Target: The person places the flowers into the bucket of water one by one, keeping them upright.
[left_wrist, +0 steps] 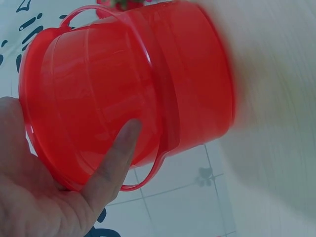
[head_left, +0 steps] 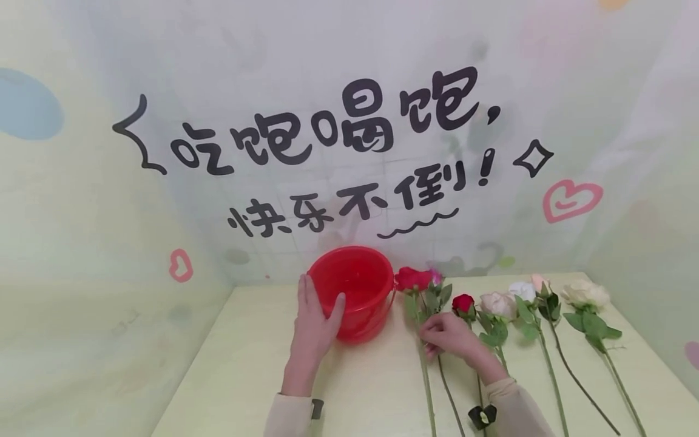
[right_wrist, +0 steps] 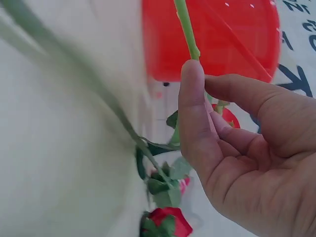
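A red plastic bucket [head_left: 367, 325] with a thin handle stands upright near the back wall. My left hand [head_left: 314, 328] rests against its near left side, fingers straight along the rim and thumb extended; in the left wrist view the thumb lies across the bucket's wall [left_wrist: 113, 84]. My right hand [head_left: 452, 337], just right of the bucket, pinches the green stem [right_wrist: 186, 29] of a red rose [head_left: 413, 278] between thumb and fingers. The bloom is beside the bucket's right rim, and the right wrist view shows it partly hidden behind the fingers.
To the right lie a smaller dark red rose [head_left: 463, 304], a pale pink rose [head_left: 497, 304], a white rose [head_left: 523, 291] and a cream rose [head_left: 587, 295], stems towards me. A magenta flower [head_left: 435, 277] is behind the held rose. A printed wall [head_left: 306, 54] rises behind the table.
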Available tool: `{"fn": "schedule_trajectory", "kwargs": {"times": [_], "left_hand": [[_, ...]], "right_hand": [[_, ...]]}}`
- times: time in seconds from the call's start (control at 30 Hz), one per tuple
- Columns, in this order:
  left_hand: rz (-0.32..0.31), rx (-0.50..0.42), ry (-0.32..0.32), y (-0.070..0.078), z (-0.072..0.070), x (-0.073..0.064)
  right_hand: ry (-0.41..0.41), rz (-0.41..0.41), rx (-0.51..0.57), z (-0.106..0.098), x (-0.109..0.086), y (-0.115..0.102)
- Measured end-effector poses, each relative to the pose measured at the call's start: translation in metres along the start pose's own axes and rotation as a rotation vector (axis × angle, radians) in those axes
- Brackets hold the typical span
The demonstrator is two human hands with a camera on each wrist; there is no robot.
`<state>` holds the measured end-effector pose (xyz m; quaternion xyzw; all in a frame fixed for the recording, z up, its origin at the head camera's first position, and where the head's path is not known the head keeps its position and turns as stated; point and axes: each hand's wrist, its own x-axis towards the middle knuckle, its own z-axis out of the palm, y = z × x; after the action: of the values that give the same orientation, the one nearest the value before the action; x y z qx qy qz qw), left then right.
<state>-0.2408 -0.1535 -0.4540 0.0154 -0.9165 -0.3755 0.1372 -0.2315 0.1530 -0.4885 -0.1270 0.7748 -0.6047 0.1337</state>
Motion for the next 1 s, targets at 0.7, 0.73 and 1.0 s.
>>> {"fn": "schedule_trajectory", "kwargs": {"times": [0.7, 0.73, 1.0], "left_hand": [[-0.002, -0.016, 0.03, 0.001, -0.003, -0.004], [-0.003, -0.018, 0.03, 0.001, -0.003, -0.004], [0.001, -0.014, 0.022, 0.004, -0.003, -0.004]], "right_hand": [[0.322, -0.104, 0.017, -0.064, -0.003, -0.074], [0.334, -0.118, 0.008, -0.067, -0.002, -0.079], [0.437, -0.25, 0.005, -0.085, 0.007, -0.107]]}}
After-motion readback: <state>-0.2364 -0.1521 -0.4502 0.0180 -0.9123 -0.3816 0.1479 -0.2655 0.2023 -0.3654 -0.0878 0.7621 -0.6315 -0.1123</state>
